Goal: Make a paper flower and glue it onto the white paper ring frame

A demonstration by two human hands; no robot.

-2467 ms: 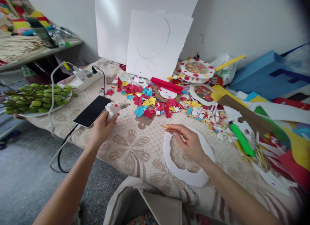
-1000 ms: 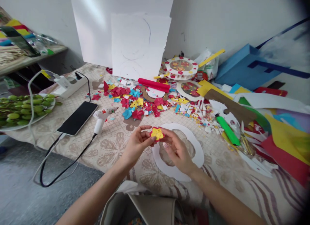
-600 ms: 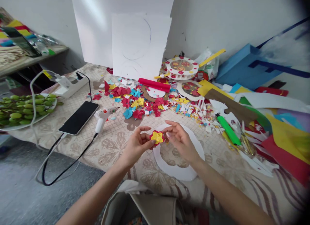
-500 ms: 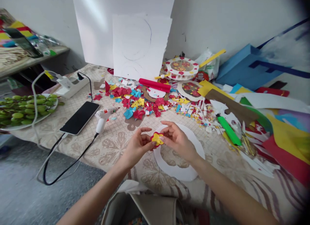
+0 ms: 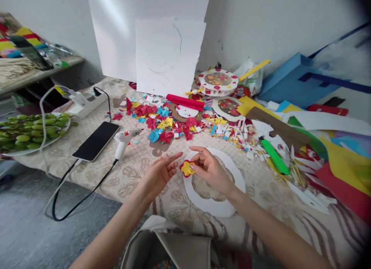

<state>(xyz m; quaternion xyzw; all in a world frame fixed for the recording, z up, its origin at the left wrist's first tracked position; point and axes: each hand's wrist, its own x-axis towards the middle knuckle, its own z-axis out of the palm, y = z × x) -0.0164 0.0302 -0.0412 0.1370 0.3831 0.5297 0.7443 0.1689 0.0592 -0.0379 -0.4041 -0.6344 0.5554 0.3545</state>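
Note:
A small paper flower, yellow on top of red, is pinched between the thumb and fingers of my right hand. Just left of it, my left hand has its fingers apart and holds nothing. Beneath my right hand a white paper ring with a scalloped inner edge lies on the patterned tablecloth. A white glue gun rests on the cloth to the left of my hands, its black cord trailing toward the front edge.
Behind the hands spreads a heap of red, blue and yellow paper flowers. A phone, a power strip and a plate of grapes are leftward. Rightward lie a green cutter, scissors and coloured sheets.
My left hand has let go of the paper flower and drawn back a little to the left, its fingers opening. My right hand still holds the flower in nearly the same place.

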